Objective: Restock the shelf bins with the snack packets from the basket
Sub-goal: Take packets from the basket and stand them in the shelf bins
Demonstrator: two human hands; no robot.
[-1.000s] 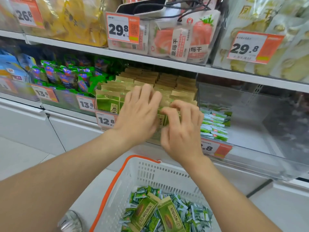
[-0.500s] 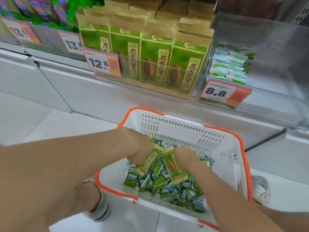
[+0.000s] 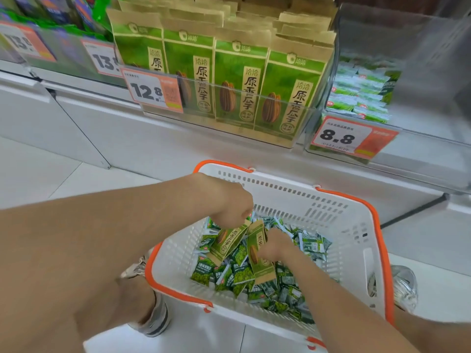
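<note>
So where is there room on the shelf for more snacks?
The clear bin behind the 8.8 tag is bare to the right of its small green packets. The 12.8 bin is packed tight with tall seed bags. The basket is bare along its right wall.

The 12.8 price tag [image 3: 153,91], white with an orange strip, hung well left of the 8.8 price tag [image 3: 353,137]. Further left were a cropped 13 price tag [image 3: 104,59] and a blurred 13.8 price tag [image 3: 25,43]. White cabinet panels [image 3: 84,123] ran below them down to the pale tiled floor [image 3: 38,179]. A grey left sneaker [image 3: 158,319] and a right sneaker [image 3: 405,289] stood on the tiles.
</note>
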